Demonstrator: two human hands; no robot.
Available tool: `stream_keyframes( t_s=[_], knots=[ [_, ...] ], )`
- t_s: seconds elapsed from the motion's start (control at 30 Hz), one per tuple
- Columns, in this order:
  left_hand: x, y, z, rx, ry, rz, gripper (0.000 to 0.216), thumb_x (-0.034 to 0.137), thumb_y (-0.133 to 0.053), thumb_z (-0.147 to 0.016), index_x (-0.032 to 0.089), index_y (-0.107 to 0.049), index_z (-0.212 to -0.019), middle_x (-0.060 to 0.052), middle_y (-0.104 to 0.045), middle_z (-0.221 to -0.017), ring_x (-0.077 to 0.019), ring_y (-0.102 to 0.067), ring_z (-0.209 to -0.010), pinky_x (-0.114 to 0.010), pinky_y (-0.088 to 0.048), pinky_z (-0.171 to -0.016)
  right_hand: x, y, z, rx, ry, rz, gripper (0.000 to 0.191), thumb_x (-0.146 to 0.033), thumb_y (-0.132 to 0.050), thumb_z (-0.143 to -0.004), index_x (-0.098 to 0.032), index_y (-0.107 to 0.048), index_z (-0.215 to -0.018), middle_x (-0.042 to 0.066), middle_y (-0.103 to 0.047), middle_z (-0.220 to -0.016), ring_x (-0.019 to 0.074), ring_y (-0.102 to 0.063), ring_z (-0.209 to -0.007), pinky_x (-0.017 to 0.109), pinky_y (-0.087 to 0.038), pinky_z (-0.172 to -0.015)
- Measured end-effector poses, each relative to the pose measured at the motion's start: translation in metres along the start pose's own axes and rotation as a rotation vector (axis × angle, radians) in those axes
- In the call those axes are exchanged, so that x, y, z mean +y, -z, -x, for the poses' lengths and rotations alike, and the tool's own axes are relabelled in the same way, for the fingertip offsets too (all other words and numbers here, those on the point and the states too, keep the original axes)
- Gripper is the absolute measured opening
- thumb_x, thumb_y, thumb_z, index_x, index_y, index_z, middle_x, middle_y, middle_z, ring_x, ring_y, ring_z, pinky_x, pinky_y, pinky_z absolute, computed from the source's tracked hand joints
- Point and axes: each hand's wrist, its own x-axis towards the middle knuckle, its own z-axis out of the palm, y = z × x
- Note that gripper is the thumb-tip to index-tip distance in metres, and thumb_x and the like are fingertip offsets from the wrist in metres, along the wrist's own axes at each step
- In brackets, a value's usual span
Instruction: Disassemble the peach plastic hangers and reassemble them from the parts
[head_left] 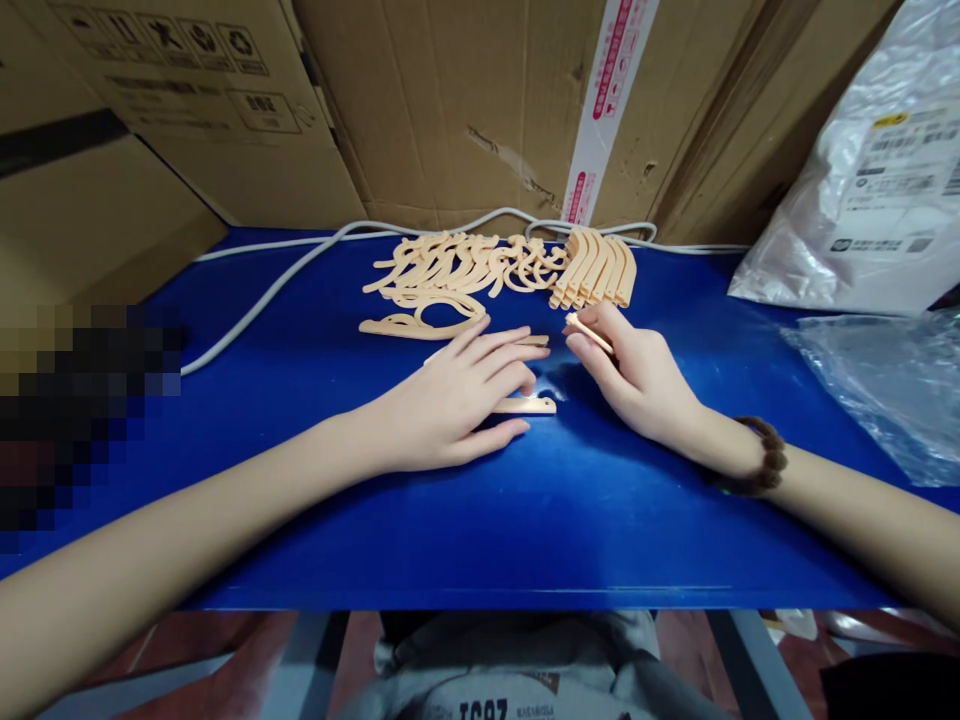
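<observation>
My left hand [472, 395] lies over the table with its fingers spread, covering part of a cream plastic hanger arm [536, 406]. One end of that arm, with a small hole, shows past the fingers. Another cream strip [534, 340] sticks out under the fingertips. To the right, my right hand [637, 365] pinches a thin cream plastic piece [589, 330] with a knobbed tip; most of it is hidden by the fingers. Just beyond my left fingertips rest folding hanger parts [409, 326], some curved.
Behind the hands are rows of cream curved pieces [442, 262], hook-like pieces [531, 262] and stacked hanger arms [596, 270]. A white cable [270, 312] crosses the blue table [480, 540]. Cardboard boxes [465, 110] stand behind; a plastic parcel bag [862, 210] and clear film [892, 390] lie right.
</observation>
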Motion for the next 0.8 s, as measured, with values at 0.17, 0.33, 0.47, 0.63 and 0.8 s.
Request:
stream_keyframes(
  t_s=[0.17, 0.33, 0.47, 0.63, 0.8],
  knots=[
    [-0.0054, -0.0026, -0.0008, -0.033, 0.027, 0.067, 0.017, 0.037, -0.048, -0.101, 0.020, -0.050, -0.101, -0.012, -0.051, -0.149, -0.0299, -0.034, -0.147, -0.058, -0.019, -0.123, -0.0010, 0.0008, -0.0001, -0.024, 0.025, -0.019, 0.040, -0.048, -0.031, -0.107, -0.017, -0.057, -0.106, 0.000, -0.062, -0.076, 0.0131, -0.056, -0.061, 0.025, -0.039, -0.060],
    [-0.0046, -0.0003, -0.0025, -0.001, 0.077, 0.145, 0.020, 0.037, -0.040, -0.105, 0.020, -0.047, -0.095, -0.014, -0.058, -0.137, -0.0288, -0.042, -0.141, -0.057, -0.026, -0.119, -0.0007, 0.0006, -0.0003, -0.064, 0.088, -0.024, 0.044, -0.045, -0.028, -0.108, -0.017, -0.060, -0.095, 0.002, -0.063, -0.081, 0.0133, -0.058, -0.070, 0.024, -0.040, -0.067],
    [-0.0044, 0.0024, -0.0028, 0.098, 0.152, 0.231, 0.021, 0.035, -0.038, -0.106, 0.021, -0.041, -0.091, -0.016, -0.059, -0.132, -0.0258, -0.042, -0.141, -0.047, -0.034, -0.115, -0.0024, 0.0013, -0.0001, -0.171, 0.103, 0.057, 0.041, -0.042, -0.032, -0.108, -0.018, -0.062, -0.092, 0.002, -0.066, -0.082, 0.0133, -0.059, -0.070, 0.024, -0.037, -0.065],
    [-0.0046, 0.0025, -0.0028, 0.113, 0.174, 0.262, 0.020, 0.035, -0.038, -0.106, 0.021, -0.040, -0.091, -0.015, -0.056, -0.138, -0.0249, -0.041, -0.143, -0.045, -0.035, -0.114, -0.0035, 0.0031, 0.0017, -0.174, 0.069, 0.085, 0.048, -0.045, -0.027, -0.108, -0.016, -0.064, -0.097, -0.001, -0.059, -0.065, 0.0120, -0.053, -0.053, 0.024, -0.032, -0.056],
    [-0.0045, 0.0014, -0.0032, 0.137, 0.189, 0.276, 0.020, 0.035, -0.038, -0.106, 0.022, -0.039, -0.090, -0.015, -0.053, -0.143, -0.0245, -0.040, -0.144, -0.045, -0.034, -0.115, -0.0049, 0.0049, 0.0029, -0.191, 0.056, 0.109, 0.050, -0.046, -0.025, -0.107, -0.015, -0.063, -0.099, -0.003, -0.052, -0.055, 0.0116, -0.047, -0.045, 0.025, -0.027, -0.052]
  ],
)
